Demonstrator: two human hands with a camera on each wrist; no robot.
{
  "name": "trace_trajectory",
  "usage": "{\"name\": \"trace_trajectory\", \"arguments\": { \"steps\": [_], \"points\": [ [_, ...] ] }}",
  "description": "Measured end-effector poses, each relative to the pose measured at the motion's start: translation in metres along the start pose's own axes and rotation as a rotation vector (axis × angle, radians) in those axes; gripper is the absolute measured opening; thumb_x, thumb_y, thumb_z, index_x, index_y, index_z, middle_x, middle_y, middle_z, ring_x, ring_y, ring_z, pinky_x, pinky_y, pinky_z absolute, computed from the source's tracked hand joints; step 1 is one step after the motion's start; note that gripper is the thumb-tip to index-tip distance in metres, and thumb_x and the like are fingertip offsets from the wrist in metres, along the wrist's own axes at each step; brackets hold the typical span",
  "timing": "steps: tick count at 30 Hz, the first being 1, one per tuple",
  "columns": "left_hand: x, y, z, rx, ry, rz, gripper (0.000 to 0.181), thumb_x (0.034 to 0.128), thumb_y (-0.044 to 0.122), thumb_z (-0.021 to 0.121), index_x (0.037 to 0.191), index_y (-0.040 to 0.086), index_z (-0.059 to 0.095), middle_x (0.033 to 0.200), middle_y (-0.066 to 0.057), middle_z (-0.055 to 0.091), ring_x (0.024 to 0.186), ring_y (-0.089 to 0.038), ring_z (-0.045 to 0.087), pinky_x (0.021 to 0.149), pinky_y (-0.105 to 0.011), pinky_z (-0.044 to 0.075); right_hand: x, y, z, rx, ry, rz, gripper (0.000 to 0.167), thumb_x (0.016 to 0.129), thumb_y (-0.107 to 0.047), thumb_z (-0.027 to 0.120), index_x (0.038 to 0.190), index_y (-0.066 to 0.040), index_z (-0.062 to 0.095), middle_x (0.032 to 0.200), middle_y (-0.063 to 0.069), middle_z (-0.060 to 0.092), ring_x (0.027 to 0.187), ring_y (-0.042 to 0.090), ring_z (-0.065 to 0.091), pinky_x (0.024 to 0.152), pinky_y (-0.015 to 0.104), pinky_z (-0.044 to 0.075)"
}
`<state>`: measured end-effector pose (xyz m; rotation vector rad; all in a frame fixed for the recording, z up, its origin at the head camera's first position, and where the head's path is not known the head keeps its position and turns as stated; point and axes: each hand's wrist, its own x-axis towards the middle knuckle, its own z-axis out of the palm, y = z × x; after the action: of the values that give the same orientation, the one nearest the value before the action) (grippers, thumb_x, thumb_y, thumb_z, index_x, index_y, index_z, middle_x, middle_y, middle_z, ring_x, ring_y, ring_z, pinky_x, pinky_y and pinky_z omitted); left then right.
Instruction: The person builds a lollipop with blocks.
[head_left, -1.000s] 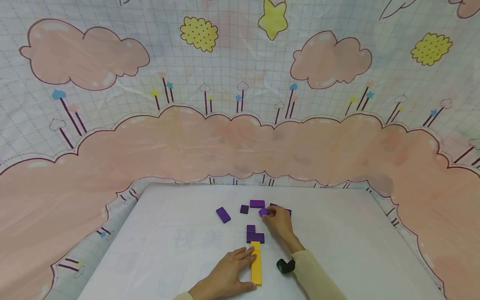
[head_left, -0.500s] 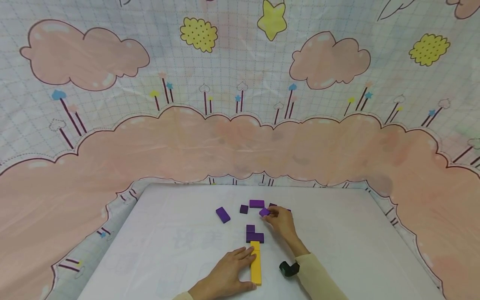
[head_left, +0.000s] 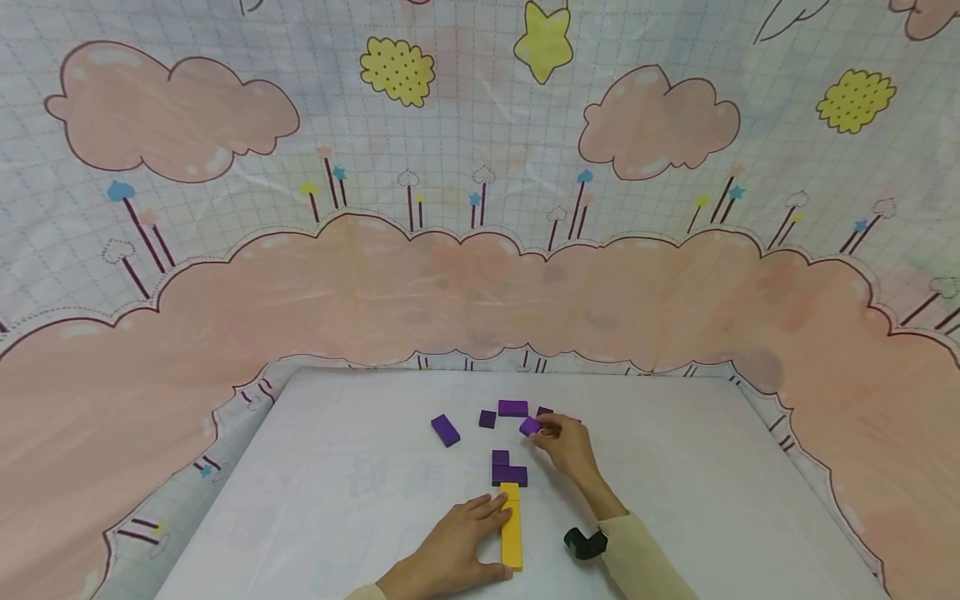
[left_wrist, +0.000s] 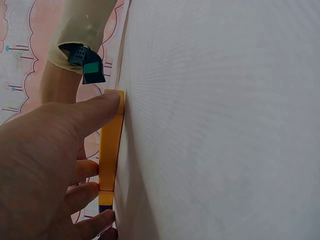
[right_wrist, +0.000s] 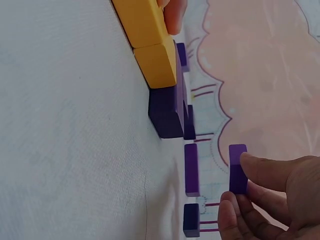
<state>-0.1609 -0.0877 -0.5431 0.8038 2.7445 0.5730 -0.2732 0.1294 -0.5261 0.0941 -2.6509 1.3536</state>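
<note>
My left hand lies along a row of yellow blocks, its thumb at the near end and its fingers extended against the left side and top. Touching the row's far end is an L-shaped group of purple blocks. My right hand pinches a purple block between thumb and fingers; in the right wrist view it is raised off the table. The left wrist view shows the left thumb on the yellow row's end.
Beyond the group lie a tilted purple block, a small dark purple block and a long purple block. Another dark block is partly hidden behind the right hand. A black wrist camera sits on the right sleeve. White table beneath.
My right wrist and forearm have shifted slightly right and toward me, while the pinched purple block has barely moved. The left hand and the yellow row stay put.
</note>
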Motion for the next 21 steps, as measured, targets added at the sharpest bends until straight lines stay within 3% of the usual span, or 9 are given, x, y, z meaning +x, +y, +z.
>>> {"name": "trace_trajectory", "arguments": {
  "steps": [21],
  "points": [
    [-0.007,-0.003,0.001,0.015,0.028,0.042,0.074,0.0803,0.064,0.068,0.143,0.027,0.052,0.157,0.008,0.039,0.143,-0.025,0.041,0.114,-0.053,0.037,-0.019,-0.001,0.001,0.018,-0.053,-0.022,0.029,0.084,-0.007,0.075,0.113,-0.006,0.071,0.103,0.010,0.072,0.086,0.019,0.067,0.075,0.031,0.060]
  ]
}}
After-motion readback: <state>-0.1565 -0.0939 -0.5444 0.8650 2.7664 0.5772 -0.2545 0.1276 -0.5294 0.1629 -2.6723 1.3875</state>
